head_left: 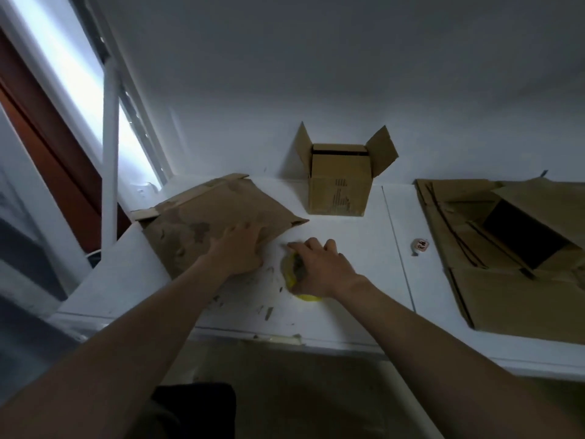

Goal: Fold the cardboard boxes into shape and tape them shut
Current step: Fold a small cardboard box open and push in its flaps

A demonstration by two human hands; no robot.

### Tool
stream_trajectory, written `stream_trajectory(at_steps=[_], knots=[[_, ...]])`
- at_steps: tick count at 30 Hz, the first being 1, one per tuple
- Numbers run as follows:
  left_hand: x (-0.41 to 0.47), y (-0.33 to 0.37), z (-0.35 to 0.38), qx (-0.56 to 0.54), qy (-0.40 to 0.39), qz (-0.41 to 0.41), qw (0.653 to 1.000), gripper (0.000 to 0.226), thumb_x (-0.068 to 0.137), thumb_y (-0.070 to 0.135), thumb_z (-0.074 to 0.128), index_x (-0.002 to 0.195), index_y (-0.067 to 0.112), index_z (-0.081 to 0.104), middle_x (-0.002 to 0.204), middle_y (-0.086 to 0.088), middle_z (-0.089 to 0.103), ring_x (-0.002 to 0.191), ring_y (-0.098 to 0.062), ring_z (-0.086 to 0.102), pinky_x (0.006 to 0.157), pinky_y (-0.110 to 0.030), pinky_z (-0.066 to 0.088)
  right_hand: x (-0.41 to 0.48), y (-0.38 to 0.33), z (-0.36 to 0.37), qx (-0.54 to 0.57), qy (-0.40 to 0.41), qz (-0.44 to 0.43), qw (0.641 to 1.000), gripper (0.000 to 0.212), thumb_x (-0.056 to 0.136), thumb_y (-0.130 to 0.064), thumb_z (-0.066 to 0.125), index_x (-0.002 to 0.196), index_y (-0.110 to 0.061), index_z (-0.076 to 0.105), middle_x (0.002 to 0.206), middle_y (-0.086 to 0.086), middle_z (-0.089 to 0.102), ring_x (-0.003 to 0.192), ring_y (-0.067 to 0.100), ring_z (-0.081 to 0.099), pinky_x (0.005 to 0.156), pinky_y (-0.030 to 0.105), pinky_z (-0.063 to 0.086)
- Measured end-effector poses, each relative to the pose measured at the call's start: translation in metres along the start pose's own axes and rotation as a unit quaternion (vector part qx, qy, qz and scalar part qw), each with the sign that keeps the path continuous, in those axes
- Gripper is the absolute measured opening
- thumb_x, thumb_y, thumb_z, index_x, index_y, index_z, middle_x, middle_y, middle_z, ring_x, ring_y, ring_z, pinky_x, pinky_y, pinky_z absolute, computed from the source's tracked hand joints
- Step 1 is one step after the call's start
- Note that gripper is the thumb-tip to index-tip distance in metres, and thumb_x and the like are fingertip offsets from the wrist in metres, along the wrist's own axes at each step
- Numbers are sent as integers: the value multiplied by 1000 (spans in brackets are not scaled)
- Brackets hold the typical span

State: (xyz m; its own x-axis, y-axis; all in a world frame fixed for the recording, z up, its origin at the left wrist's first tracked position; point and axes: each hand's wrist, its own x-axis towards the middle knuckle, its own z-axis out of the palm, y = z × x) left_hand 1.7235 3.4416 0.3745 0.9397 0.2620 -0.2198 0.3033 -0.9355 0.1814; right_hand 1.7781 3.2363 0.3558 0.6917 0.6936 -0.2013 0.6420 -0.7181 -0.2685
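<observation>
White table [348, 299] bears a flat, blotched cardboard box [202, 217] beneath left hand [240, 251].

Matt cardboard on a smooth white worktop [380, 236]

We see the flattened box [218, 223] as matt brown cardboard, scuffed, its top skin torn in patches; the upright box [340, 191] is the same board, smoother, printed dark on one face; the flat stack [506, 296] is matt cardboard too; the worktop looks faintly sheened, flecked with scraps; the tape roll [307, 298] shows yellow, its finish unclear.
</observation>
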Motion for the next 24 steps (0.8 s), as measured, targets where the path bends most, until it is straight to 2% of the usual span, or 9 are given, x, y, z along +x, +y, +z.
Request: stream_trajectory(at_steps=[5, 7, 9, 11, 13, 16, 18, 21, 24], knots=[[-22, -15, 8, 62, 61, -59, 994, 69, 93, 17, 58, 154, 24, 26, 154, -13, 29, 141, -40, 29, 109, -66, 32, -16, 37, -18, -66, -13, 133, 989, 82, 88, -39, 63, 155, -37, 17, 156, -1, 32, 143, 39, 25, 114, 59, 25], [-24, -20, 9, 88, 85, -72, 990, 63, 93, 18, 58, 151, 22, 32, 150, -14, 34, 134, -39, 38, 105, -58, 40, -21, 44, -23, -84, 5, 153, 985, 79, 89, -35, 60, 156, -34, 18, 158, -2, 30, 146, 40, 19, 117, 61, 20], [-25, -23, 9, 100, 131, -64, 984, 49, 94, 21, 57, 142, 20, 48, 140, -11, 47, 122, -35, 50, 95, -47, 48, -22, 35, -25, -56, 31, 135, 989, 76, 90, -38, 62, 155, -33, 24, 157, -2, 32, 147, 39, 18, 116, 59, 23], [-26, -26, 8, 101, 205, -44, 973, 34, 95, 22, 54, 128, 19, 62, 125, -7, 59, 105, -30, 60, 83, -39, 50, -20, 19, -24, 7, 69, 104, 992, 68, 90, -37, 62, 152, -32, 35, 152, 0, 42, 142, 37, 26, 112, 53, 33], [-33, -26, 4, 84, 252, -29, 964, 27, 95, 21, 54, 118, 17, 69, 111, -5, 66, 92, -29, 65, 79, -36, 51, -18, 4, -23, 90, 106, 71, 988, 58, 91, -35, 64, 146, -30, 47, 144, 2, 53, 134, 32, 41, 106, 43, 41], [-46, -25, -12, 20, 278, -1, 960, 21, 92, 18, 58, 108, 13, 71, 101, -5, 69, 87, -30, 64, 76, -37, 51, -18, -15, -25, 198, 127, 35, 971, 44, 91, -35, 66, 135, -30, 59, 133, -4, 61, 115, 15, 57, 90, 26, 40], [-59, -20, -23, -62, 293, 24, 954, 17, 90, 13, 61, 104, 10, 71, 97, -6, 69, 86, -30, 64, 74, -39, 52, -17, -25, -30, 253, 138, 30, 957, 39, 91, -41, 66, 130, -35, 60, 125, -10, 62, 104, 10, 59, 86, 27, 43], [-79, -13, -40, -114, 370, 31, 922, 15, 84, 16, 67, 99, 16, 69, 97, 0, 67, 86, -26, 63, 73, -41, 55, -15, -32, -36, 330, 170, 29, 928, 41, 92, -47, 66, 131, -37, 58, 122, -14, 62, 104, 11, 62, 84, 28, 48], [-91, -4, -43, -168, 412, 50, 894, 20, 82, 16, 74, 95, 16, 59, 103, 1, 61, 84, -25, 63, 69, -43, 59, -15, -39, -50, 482, 171, 21, 859, 56, 90, -57, 65, 141, -39, 49, 131, -14, 60, 108, 10, 65, 88, 33, 57]])
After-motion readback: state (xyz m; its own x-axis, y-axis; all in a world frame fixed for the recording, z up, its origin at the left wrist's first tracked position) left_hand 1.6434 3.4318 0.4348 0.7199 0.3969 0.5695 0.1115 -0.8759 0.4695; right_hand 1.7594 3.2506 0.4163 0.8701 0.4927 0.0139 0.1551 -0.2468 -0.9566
